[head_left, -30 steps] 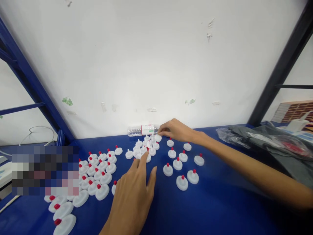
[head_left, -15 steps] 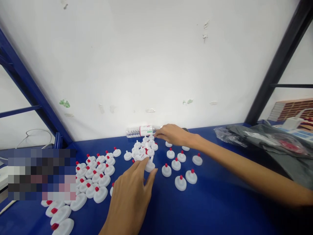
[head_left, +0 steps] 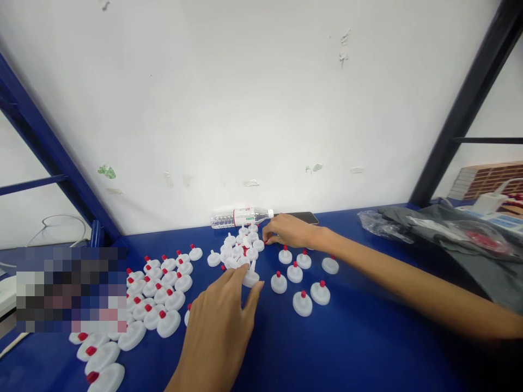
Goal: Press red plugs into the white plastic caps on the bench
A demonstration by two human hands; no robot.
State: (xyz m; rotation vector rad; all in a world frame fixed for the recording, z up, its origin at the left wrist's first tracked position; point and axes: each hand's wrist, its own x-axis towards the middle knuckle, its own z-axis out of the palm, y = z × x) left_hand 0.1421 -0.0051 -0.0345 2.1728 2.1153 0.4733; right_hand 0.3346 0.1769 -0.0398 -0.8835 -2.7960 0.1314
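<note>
My left hand is low at the centre, its thumb and forefinger on either side of a white nozzle lid with a bare spout. Behind it lies a heap of white nozzle lids, several with bare spouts, with bits of red among them. At the heap's right edge, my right hand has its fingertips pinched together on a small red cap, mostly hidden by the fingers. More lids with red caps on their spouts stand spread out to the right.
Many red-capped lids fill the left side of the blue table. A clear plastic bottle lies against the wall beside a dark phone. At right lie crumpled clear plastic and grey fabric.
My right hand has drawn back slightly to the right and nearer, uncovering the bottle's neck and the phone. A bit of red now shows at its fingertips. My left hand stays almost still.
</note>
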